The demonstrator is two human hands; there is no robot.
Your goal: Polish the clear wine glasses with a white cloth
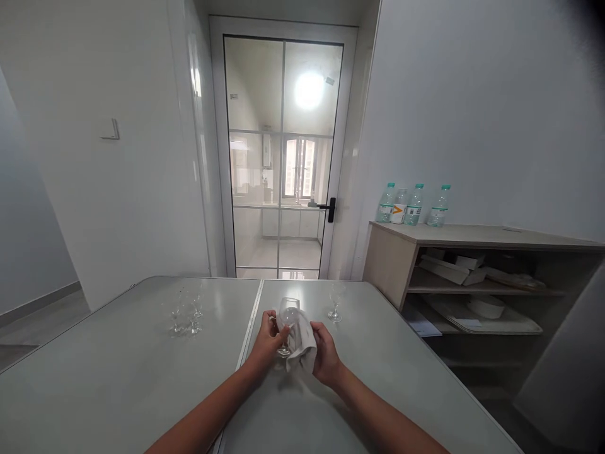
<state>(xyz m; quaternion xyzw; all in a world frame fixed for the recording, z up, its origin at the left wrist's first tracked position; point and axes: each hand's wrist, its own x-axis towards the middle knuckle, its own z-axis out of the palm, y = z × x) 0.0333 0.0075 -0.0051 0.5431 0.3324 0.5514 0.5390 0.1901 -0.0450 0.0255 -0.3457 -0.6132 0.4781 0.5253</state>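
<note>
A clear wine glass (pixel 288 312) stands over the middle of the grey table (pixel 132 372), wrapped low down in a white cloth (pixel 301 343). My left hand (pixel 266 343) is closed around the glass from the left. My right hand (pixel 326 358) is closed on the white cloth and presses it against the glass. Another small wine glass (pixel 336 301) stands upright just beyond my right hand. To the left, a small group of clear glasses (pixel 187 310) stands on the table.
A wooden shelf unit (pixel 472 236) stands to the right of the table, with several water bottles (pixel 412 205) on top and papers and boxes inside. A glass door (pixel 282 154) with a black handle is straight ahead. White walls on both sides.
</note>
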